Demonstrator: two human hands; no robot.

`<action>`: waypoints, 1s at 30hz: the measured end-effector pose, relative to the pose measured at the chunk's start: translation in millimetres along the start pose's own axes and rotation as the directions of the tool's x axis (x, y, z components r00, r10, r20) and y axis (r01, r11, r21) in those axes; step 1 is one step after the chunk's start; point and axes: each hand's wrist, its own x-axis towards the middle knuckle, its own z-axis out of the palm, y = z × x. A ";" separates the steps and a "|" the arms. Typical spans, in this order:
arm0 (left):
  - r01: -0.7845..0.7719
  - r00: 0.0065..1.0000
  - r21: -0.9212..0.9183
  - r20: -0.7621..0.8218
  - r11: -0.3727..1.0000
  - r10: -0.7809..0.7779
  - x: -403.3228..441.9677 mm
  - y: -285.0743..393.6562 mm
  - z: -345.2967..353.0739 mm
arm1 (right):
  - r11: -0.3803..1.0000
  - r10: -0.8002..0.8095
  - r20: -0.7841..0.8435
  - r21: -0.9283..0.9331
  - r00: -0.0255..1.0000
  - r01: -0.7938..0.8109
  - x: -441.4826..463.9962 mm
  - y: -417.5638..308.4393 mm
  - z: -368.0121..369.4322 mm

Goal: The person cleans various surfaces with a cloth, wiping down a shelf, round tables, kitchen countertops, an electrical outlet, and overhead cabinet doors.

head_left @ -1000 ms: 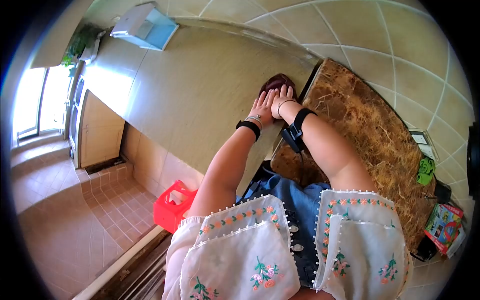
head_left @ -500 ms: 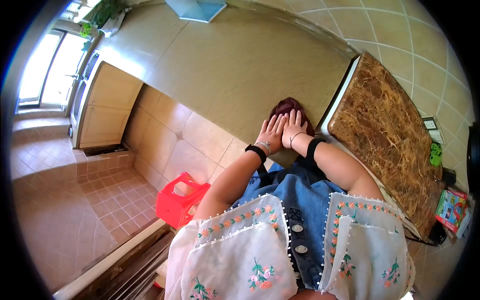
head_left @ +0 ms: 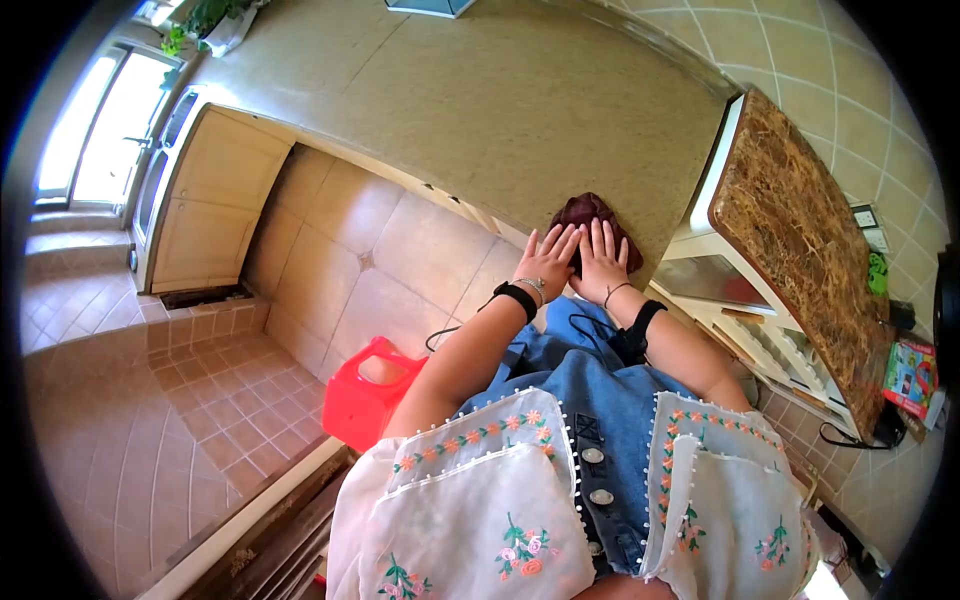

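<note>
A dark red cloth (head_left: 578, 208) lies bunched on the greenish-brown counter (head_left: 480, 120), close to its front edge. My left hand (head_left: 548, 262) rests flat on the left and near side of the cloth, fingers stretched out. Beside it, my right hand (head_left: 604, 262) presses flat on the cloth with its fingers spread. The two hands almost touch at the thumbs. Cloth shows beyond the fingertips and to the right of my right hand; the part under my palms is hidden. Both wrists wear dark bands.
To the right stands a cabinet with a brown marbled top (head_left: 800, 240). A red plastic stool (head_left: 365, 400) is on the tiled floor at left. The base of a glass container (head_left: 430, 8) shows at the counter's back. A colourful box (head_left: 910, 378) sits far right.
The view has shifted, so the cabinet's front below the marbled top now shows. My hands lie slightly nearer to me on the cloth, and more of it is visible.
</note>
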 end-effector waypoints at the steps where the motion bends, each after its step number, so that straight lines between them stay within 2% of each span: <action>1: 0.000 1.000 -0.001 -0.017 1.000 0.000 1.2 -0.2 1.2 | 1.000 -0.020 0.000 -0.006 1.000 0.020 0.6 2.4 -1.0; 7: -0.002 0.993 -0.049 -0.114 0.999 -0.004 6.5 -10.4 9.6 | 0.996 -0.081 -0.004 -0.045 0.997 0.080 21.0 8.9 4.5; 10: 0.013 0.994 0.003 -0.112 1.000 -0.013 12.4 -28.5 3.9 | 0.994 -0.091 0.009 -0.058 0.996 0.091 43.9 3.2 2.4; 13: 0.006 0.983 -0.108 -0.181 0.994 -0.026 20.8 -50.9 -5.0 | 0.978 -0.204 -0.072 -0.058 0.976 0.200 70.2 -1.8 -2.3; 21: 0.154 0.986 0.016 -0.065 0.988 -0.153 47.9 -152.8 -45.4 | 0.951 -0.307 -0.024 -0.041 0.951 0.306 174.9 -61.4 -34.0; 27: 0.417 0.901 0.095 0.092 0.904 -0.425 58.3 -226.5 -73.4 | 0.904 -0.428 0.025 -0.002 0.904 0.428 252.2 -125.0 -64.3; 30: 0.509 0.850 0.058 0.124 0.859 -0.512 58.1 -257.6 -88.0 | 0.881 -0.474 0.050 0.032 0.879 0.473 282.3 -155.9 -75.9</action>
